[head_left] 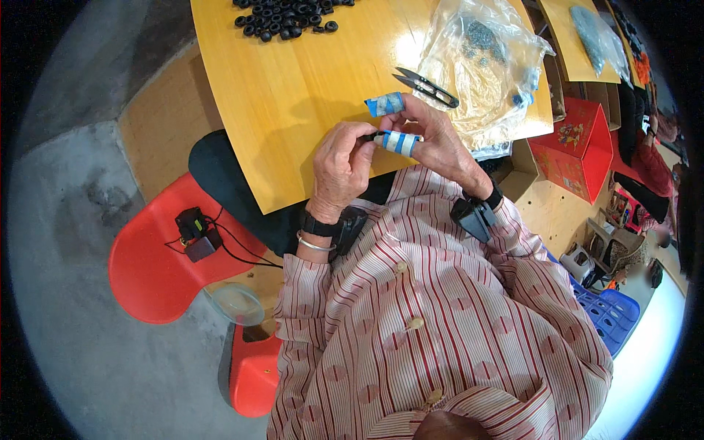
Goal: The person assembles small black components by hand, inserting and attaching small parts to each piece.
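Observation:
Over the near edge of the yellow table [271,139], my two hands meet at their fingertips. My left hand [339,167] is closed, pinching a small black piece [371,136], mostly hidden by the fingers. From the other side, my right hand [438,143] holds the same piece, a taped digit pressing against it. Blue and white tape wraps two of its digits, and the upper taped finger is lifted apart. Black thread snips [427,86] lie just beyond my right hand. A pile of small black rings [286,16] sits at the far edge.
A clear plastic bag [480,81] with small dark pieces spreads over the table's right side. Beside the table stands a red box [576,150]. To the left, a red chair [158,257] carries a small black device [192,224] with cables. Another person [651,165] sits far right.

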`<state>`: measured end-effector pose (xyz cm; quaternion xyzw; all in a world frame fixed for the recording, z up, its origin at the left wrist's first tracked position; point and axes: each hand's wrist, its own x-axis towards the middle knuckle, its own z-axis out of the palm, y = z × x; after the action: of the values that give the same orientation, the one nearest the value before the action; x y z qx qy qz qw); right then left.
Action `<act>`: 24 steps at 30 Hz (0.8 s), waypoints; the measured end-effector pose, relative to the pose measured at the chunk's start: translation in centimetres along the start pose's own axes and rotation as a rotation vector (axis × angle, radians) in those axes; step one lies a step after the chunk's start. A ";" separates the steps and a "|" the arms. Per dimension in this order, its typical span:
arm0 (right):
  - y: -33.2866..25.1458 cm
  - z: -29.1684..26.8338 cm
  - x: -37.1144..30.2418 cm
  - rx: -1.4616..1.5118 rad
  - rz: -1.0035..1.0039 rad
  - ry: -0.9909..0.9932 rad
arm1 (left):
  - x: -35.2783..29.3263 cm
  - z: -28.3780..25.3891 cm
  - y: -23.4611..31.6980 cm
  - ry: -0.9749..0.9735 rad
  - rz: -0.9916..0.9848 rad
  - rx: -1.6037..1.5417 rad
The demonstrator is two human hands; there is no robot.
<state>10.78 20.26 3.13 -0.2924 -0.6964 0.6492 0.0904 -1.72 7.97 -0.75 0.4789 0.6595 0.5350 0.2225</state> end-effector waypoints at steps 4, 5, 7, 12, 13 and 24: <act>-0.1 -0.1 0.0 -0.051 -0.021 -0.001 | 0.3 -0.1 0.6 -0.003 -0.030 -0.011; 0.0 -0.1 -0.1 -0.030 -0.014 -0.001 | 0.2 -0.1 0.6 -0.005 -0.031 -0.011; -0.1 0.0 0.0 -0.026 -0.011 0.001 | 0.1 0.0 0.4 -0.010 -0.011 0.025; -0.4 -0.1 0.0 -0.055 0.018 -0.018 | 0.0 0.2 0.0 0.021 0.014 0.027; -0.4 -0.1 0.0 -0.059 0.021 -0.021 | 0.0 0.2 -0.1 0.029 0.030 0.031; -0.3 -0.8 -0.2 0.020 0.111 -0.078 | -0.1 -0.3 0.5 0.053 -0.007 -0.021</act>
<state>11.28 20.83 3.57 -0.3040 -0.6756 0.6710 0.0299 -1.71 7.71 -0.20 0.4601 0.6610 0.5536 0.2119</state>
